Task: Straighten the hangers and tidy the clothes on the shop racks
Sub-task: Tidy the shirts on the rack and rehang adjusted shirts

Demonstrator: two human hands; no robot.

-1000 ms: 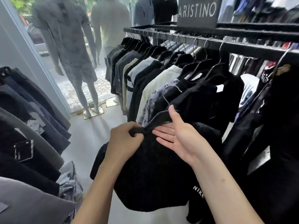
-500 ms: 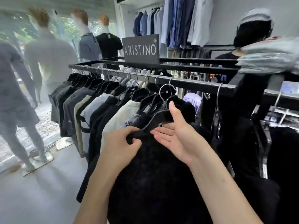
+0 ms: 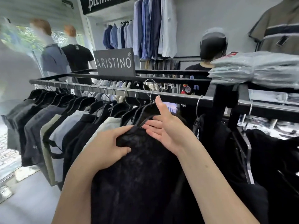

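Note:
A black shirt [image 3: 139, 178] hangs on a black hanger [image 3: 144, 113] whose metal hook [image 3: 149, 88] stands just above the black rack rail [image 3: 169, 97]. My left hand [image 3: 111, 146] grips the shirt's left shoulder over the hanger arm, thumb and fingers curled round the fabric. My right hand [image 3: 163, 126] lies flat against the hanger's right side with straight fingers and the thumb pointing up. A row of dark, grey and white shirts [image 3: 64, 120] hangs on black hangers along the rail to the left.
An ARISTINO sign [image 3: 114, 62] stands on the rack top. Bagged folded clothes [image 3: 255, 68] lie on the rack at right. A person in a helmet [image 3: 212, 46] stands behind the rack. Mannequins [image 3: 76, 54] stand by the window at left; more black garments [image 3: 267, 151] hang at right.
My view has tilted up and both hands have lifted the black shirt on its hanger toward the rail; the hook now reaches the rail's height. The grips are unchanged.

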